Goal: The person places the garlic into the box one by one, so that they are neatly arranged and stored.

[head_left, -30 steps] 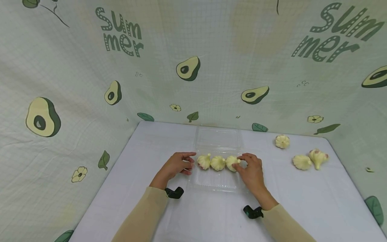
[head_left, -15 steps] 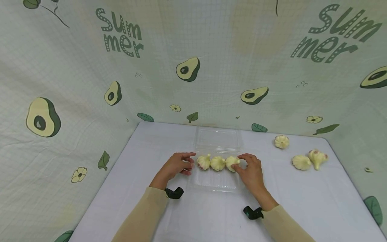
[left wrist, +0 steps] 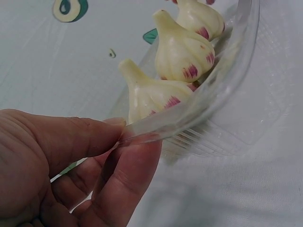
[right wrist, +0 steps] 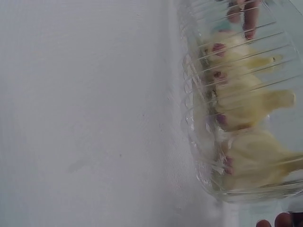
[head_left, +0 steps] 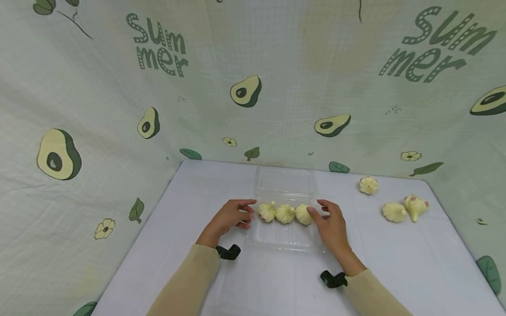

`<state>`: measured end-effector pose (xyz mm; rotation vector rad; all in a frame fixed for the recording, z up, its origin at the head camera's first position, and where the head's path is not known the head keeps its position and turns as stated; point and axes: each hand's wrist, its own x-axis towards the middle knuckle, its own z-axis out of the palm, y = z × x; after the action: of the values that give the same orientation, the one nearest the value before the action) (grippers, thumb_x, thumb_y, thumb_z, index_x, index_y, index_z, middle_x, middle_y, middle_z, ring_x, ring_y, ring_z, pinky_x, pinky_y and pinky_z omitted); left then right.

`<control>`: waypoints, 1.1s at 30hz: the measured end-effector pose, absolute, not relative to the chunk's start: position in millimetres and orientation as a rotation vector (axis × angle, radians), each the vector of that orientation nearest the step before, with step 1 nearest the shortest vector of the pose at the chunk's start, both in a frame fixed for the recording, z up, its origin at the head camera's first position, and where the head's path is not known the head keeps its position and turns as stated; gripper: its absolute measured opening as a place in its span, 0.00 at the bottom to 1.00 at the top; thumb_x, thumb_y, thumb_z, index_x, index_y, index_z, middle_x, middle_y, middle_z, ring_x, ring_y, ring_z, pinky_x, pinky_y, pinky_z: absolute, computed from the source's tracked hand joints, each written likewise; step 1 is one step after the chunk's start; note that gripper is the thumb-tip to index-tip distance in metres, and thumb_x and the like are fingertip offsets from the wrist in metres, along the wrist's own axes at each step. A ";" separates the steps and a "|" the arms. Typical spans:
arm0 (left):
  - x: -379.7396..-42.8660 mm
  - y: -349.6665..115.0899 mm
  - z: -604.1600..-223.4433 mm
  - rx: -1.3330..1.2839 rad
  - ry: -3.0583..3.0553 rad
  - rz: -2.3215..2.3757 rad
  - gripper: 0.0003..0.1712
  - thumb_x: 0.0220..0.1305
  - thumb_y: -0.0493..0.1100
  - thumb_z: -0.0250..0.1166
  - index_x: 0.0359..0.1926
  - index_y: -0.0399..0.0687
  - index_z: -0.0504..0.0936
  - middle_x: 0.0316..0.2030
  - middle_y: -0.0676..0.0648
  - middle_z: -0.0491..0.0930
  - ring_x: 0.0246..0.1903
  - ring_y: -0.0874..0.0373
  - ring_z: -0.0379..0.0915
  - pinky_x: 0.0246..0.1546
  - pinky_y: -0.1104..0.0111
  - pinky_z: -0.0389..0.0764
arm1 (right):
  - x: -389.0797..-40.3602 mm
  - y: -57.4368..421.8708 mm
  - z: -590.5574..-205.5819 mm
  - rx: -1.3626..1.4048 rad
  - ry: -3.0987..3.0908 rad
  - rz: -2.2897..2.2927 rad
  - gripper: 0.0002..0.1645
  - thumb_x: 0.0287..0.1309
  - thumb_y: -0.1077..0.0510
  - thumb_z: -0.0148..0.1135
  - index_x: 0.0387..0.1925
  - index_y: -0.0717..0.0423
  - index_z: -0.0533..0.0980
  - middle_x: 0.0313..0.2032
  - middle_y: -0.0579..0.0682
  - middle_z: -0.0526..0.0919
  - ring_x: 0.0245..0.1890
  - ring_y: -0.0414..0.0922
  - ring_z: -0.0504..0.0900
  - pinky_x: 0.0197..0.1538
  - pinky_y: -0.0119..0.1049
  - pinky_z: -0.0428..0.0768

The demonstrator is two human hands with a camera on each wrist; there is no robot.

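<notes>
A clear plastic clamshell box (head_left: 276, 237) lies unfolded on the table, its lid (head_left: 284, 181) spread toward the back wall. Three garlic bulbs stand in a row inside: the left bulb (head_left: 266, 212), the middle bulb (head_left: 284, 213) and the right bulb (head_left: 302, 214). My left hand (head_left: 232, 215) pinches the box's left rim between thumb and fingers, plain in the left wrist view on the rim (left wrist: 189, 116). At the box's right side is my right hand (head_left: 331, 224), fingers spread apart, its thumb overlapping the right bulb's edge in the head view. Only some fingertips (right wrist: 283, 220) show in the right wrist view.
Farther right on the white table (head_left: 269, 281) lie three more garlic bulbs: a rear bulb (head_left: 368, 185), a nearer bulb (head_left: 394, 212) and a purple-marked bulb (head_left: 416, 207). A cloth (head_left: 284, 118) printed with avocados hangs behind and around the table.
My right hand has let go of the right garlic bulb and drawn slightly to the right. The bulb stays in the box. My left hand keeps its place on the rim.
</notes>
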<state>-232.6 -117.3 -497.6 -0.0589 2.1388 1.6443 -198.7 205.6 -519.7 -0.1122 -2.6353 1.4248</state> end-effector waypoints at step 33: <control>-229.8 -117.4 -495.4 -0.052 2.121 1.670 0.32 0.70 0.30 0.68 0.73 0.49 0.77 0.52 0.41 0.80 0.32 0.54 0.84 0.34 0.66 0.91 | -207.2 289.5 -507.1 -0.308 -2.426 1.285 0.37 0.72 0.47 0.68 0.71 0.63 0.69 0.65 0.64 0.74 0.65 0.59 0.73 0.52 0.25 0.73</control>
<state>-229.8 -117.4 -495.4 -0.0525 2.1213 1.6702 -207.2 289.5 -507.1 -0.3080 -2.4262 1.2847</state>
